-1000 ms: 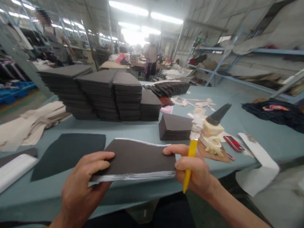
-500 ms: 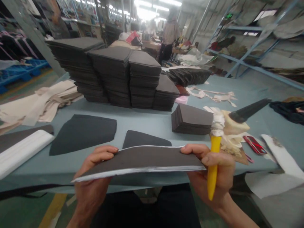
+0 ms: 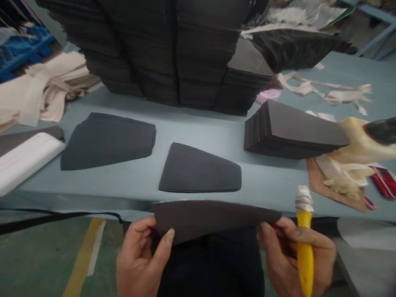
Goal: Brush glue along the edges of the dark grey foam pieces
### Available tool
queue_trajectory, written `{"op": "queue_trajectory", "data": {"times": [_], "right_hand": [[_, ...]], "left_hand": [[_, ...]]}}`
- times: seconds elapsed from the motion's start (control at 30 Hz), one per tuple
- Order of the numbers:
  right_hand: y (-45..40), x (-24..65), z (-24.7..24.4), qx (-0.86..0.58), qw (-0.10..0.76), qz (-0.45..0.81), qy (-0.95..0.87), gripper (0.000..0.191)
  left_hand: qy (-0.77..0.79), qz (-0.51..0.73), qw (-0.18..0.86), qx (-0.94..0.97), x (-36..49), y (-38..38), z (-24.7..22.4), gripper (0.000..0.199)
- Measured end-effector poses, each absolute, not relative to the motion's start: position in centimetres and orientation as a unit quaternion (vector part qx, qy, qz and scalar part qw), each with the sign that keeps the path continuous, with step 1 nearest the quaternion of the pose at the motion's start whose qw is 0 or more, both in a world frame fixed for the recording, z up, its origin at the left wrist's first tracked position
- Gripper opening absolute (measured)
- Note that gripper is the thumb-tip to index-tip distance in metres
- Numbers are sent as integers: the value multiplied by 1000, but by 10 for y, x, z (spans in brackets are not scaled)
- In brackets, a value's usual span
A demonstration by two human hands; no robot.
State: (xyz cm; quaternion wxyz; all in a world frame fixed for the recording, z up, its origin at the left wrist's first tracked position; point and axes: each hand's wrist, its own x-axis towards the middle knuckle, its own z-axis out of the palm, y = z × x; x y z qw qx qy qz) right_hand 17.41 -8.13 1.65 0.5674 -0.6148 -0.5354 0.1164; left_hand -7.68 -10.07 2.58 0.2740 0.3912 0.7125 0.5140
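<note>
My left hand (image 3: 144,251) pinches the left end of a dark grey-brown panel (image 3: 210,218) between thumb and fingers. The panel's tapered right end is gripped by my right hand (image 3: 297,251). That same hand also holds a yellow-handled brush (image 3: 305,243), upright, its neck wrapped in whitish material. The panel hangs just off the table's front edge, above my lap. On the table beyond it lies a dark tapered piece (image 3: 199,169). Farther left is a short pile of similar dark pieces (image 3: 109,142).
Tall stacks of dark panels (image 3: 148,53) rise at the back of the table (image 3: 198,130). A lower stack (image 3: 297,128) sits right, beside a cream container (image 3: 365,142) and a red-and-black object (image 3: 385,181). Beige strips (image 3: 55,86) and a white roll (image 3: 31,161) lie left.
The view has tipped down toward the table. The held panel has been turned so its broad dark face shows and its white front edge no longer does. The brush stays in my right hand.
</note>
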Motion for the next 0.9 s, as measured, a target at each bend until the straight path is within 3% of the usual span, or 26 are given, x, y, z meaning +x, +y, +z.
{"op": "queue_trajectory", "data": {"times": [0.17, 0.33, 0.57, 0.9], "right_hand": [[-68, 175, 28, -718, 524, 97, -449, 51], [-18, 159, 48, -645, 564, 60, -512, 48], [29, 143, 43, -565, 560, 78, -601, 34], [27, 164, 20, -580, 509, 84, -631, 39]], "left_hand": [[655, 572, 219, 442, -74, -61, 43, 31], [608, 531, 162, 568, -106, 6, 69, 22], [546, 479, 286, 625, -142, 63, 64, 17], [566, 345, 366, 654, -151, 71, 50, 17]]}}
